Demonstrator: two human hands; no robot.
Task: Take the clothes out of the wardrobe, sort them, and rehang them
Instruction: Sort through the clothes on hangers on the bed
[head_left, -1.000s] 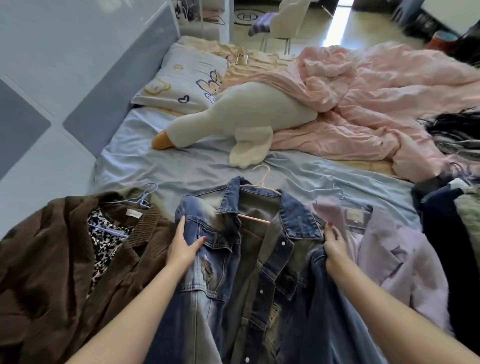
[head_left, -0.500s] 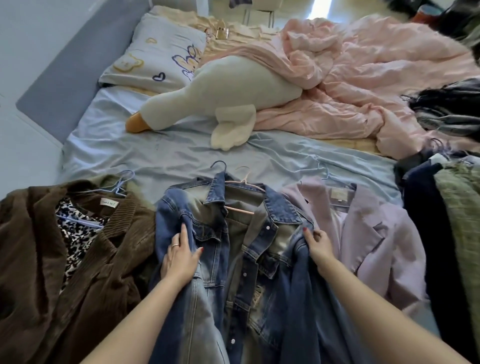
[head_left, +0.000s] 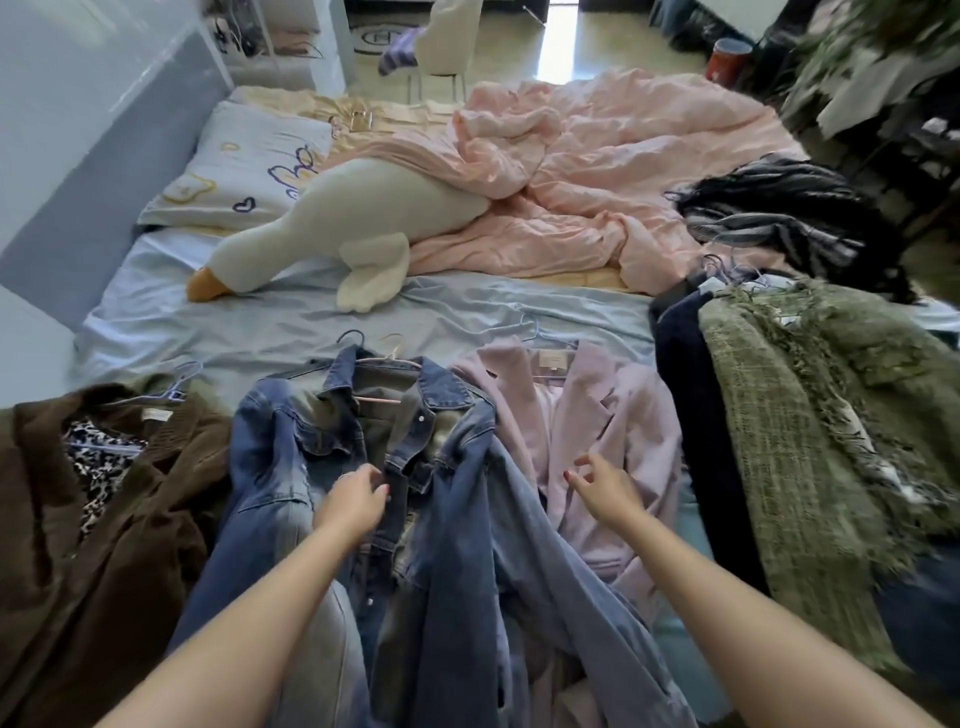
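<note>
Denim jacket (head_left: 415, 467) on bed (head_left: 291, 322), sorting step: left hand (head_left: 353, 501) fingers curled at its placket, right hand (head_left: 605, 486) open w/ nothing held; next, regrip & straighten.

No text can be read (the neck label (head_left: 555, 359) is blurred).
</note>
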